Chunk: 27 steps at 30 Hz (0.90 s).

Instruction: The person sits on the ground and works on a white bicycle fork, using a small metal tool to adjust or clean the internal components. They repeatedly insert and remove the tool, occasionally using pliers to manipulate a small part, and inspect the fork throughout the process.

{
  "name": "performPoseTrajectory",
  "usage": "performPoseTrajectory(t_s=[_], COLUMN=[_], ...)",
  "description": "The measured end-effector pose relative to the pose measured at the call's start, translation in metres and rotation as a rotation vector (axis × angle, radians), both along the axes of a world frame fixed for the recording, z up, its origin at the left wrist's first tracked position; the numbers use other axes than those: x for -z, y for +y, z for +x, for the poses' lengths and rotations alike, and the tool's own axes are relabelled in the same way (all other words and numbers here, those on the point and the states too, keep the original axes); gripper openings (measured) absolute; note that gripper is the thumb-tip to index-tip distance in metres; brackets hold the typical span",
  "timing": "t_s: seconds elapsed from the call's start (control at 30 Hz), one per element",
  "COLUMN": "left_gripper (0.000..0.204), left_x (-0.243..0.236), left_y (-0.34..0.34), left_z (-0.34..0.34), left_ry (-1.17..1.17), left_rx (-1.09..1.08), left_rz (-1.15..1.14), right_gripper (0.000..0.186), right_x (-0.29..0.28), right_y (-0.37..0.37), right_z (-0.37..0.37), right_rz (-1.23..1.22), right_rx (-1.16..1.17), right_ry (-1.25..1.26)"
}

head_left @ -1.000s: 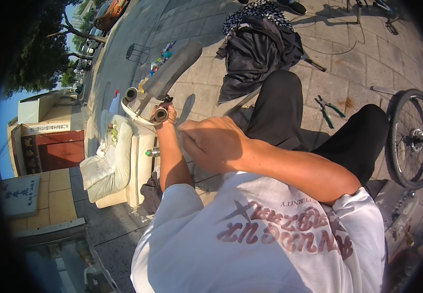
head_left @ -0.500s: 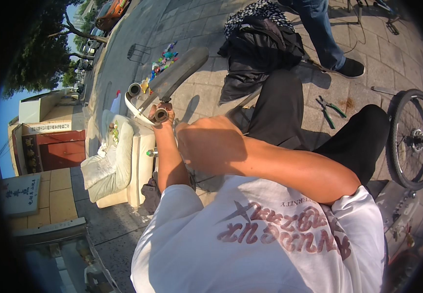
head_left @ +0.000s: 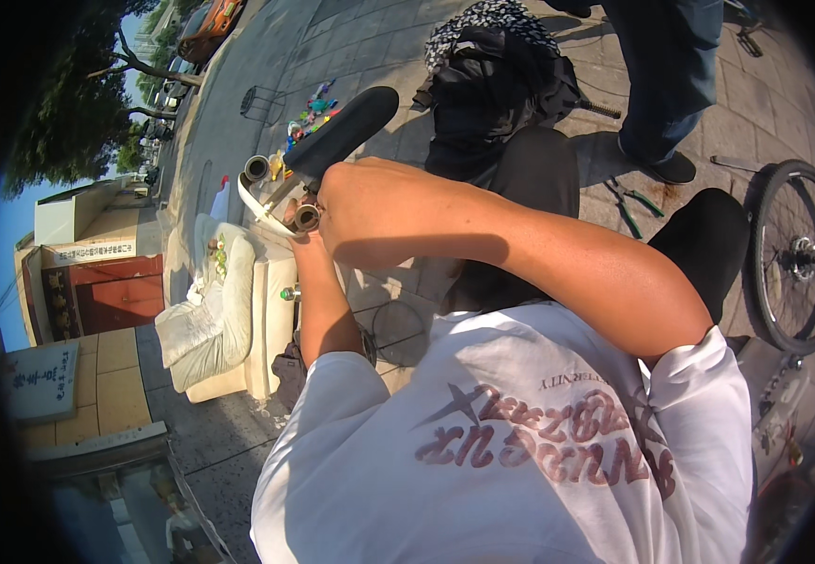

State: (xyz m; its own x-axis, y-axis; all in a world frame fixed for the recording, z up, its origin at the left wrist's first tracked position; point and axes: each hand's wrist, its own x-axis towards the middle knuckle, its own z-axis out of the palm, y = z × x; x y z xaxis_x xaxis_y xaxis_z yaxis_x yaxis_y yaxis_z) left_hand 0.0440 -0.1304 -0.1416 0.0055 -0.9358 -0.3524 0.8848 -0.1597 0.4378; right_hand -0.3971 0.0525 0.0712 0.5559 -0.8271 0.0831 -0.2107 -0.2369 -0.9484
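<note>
At the end of my outstretched left arm, my left hand is closed round a white curved part with round, open tube ends. It looks like a piece of a bicycle frame. Joined to it or just behind it, a long black rounded piece slants up to the right, perhaps a mudguard. Close against the tube end in my left hand is my right hand, curled shut. Its fingers are turned away, so whatever they hold is hidden.
Beyond my knees, green-handled pliers lie on the paving near a bicycle wheel. A black bag sits ahead, with another person's leg beside it. A pale padded seat stands at left; small colourful items lie farther off.
My right hand has moved up and forward to the tube end by my left hand. The left hand keeps its hold. The other person's leg has shifted, its shoe now nearer the pliers.
</note>
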Motion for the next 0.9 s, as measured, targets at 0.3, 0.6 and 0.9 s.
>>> performPoseTrajectory(t_s=[0.3,0.6,0.9], left_gripper=[0.016,0.016,0.016], left_x=[-0.001,-0.009,-0.014], left_y=[-0.001,0.005,0.013], left_z=[-0.030,-0.021,-0.023], left_ry=[-0.009,-0.024,-0.032], left_rx=[0.012,-0.020,-0.034], left_rz=[-0.009,-0.021,-0.021], right_gripper=[0.026,0.021,0.034], right_x=[-0.019,-0.030,-0.044], right_y=[-0.017,-0.017,-0.019], right_z=[0.007,0.009,0.025], right_rz=[-0.237,-0.299,-0.303], right_rx=[-0.084,-0.077,-0.055], right_ry=[0.205,0.244,0.393])
